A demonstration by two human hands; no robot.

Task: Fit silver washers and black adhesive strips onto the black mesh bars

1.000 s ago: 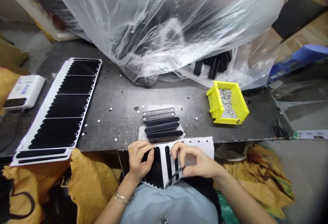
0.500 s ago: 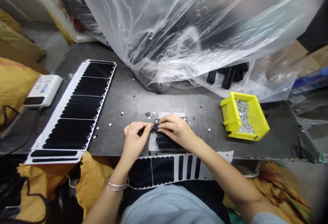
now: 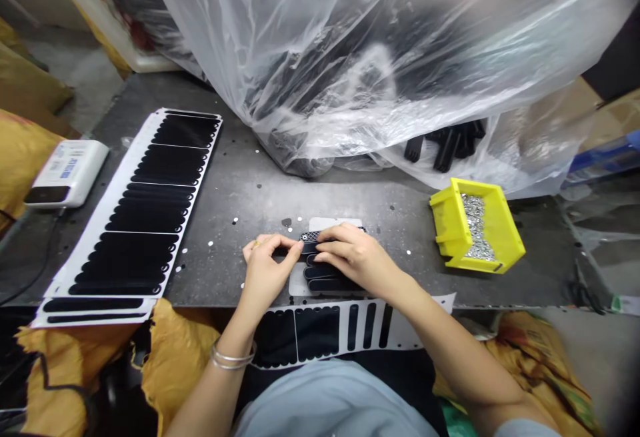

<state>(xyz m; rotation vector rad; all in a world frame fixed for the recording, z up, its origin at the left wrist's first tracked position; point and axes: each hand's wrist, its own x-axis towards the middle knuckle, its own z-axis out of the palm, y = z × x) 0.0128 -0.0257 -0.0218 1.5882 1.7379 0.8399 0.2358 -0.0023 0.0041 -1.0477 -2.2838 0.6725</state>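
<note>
The perforated dark strip (image 3: 311, 236) sits between my hands, near the middle of the table's front edge. My left hand (image 3: 266, 267) is half closed, its thumb and forefinger pinched on the strip's left end, where a small silver stud (image 3: 304, 238) shows. My right hand (image 3: 356, 257) is curved over the same strip and the black bars (image 3: 323, 269) just below it, with its fingers lying across them. I cannot tell whether it grips or only presses. The bars lie side by side on a pale plastic sheet (image 3: 299, 284), and a thin bracelet (image 3: 233, 357) circles my left wrist.

Just in front of the pale sheet, a white backing sheet with black scalloped pads (image 3: 316, 332) crosses the table's edge towards me. To the left, a longer backing sheet of black pads (image 3: 137, 210) lies at an angle on the dark metal table (image 3: 240, 200), with tiny silver pieces (image 3: 210, 243) scattered between it and my hands. To the right stands a yellow plastic bin (image 3: 475, 227) filled with small silver parts (image 3: 476, 227). Behind everything, a clear plastic sheet (image 3: 350, 44) drapes over the table's far side, partly covering black pieces (image 3: 445, 147). A white box-shaped device (image 3: 67, 174) sits at the far left.
</note>
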